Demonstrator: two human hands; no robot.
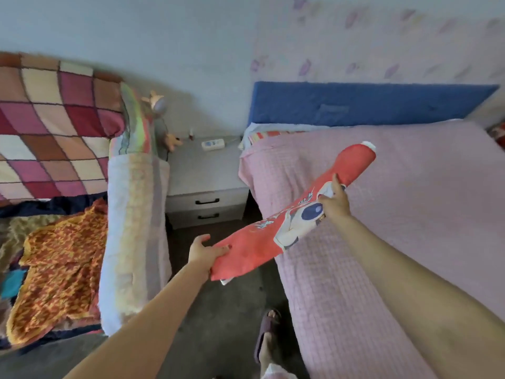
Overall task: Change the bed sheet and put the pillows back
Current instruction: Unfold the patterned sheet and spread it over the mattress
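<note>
Both hands carry one long red pillow (276, 231) printed with a cartoon figure, held slantwise in the air over the near edge of the bed (410, 192). The left hand (203, 251) grips its lower end, fingers curled over the fabric and thumb on the other side, out above the floor between the bed and a chair. The right hand (334, 202) clutches the pillow past its middle, fingers wrapped round it, so the upper end reaches over the mattress toward the blue headboard (369, 103). A pink checked sheet (341, 283) already covers the bed and looks fairly smooth, so the sheet change appears done, though the far corners are not clearly visible. No pillow lies at the head of the bed yet; this one seems to be the first going back. Folded bedding (131, 214) hangs over the chair at left beside the grey nightstand (202, 170); whether more pillows wait there cannot be told.
</note>
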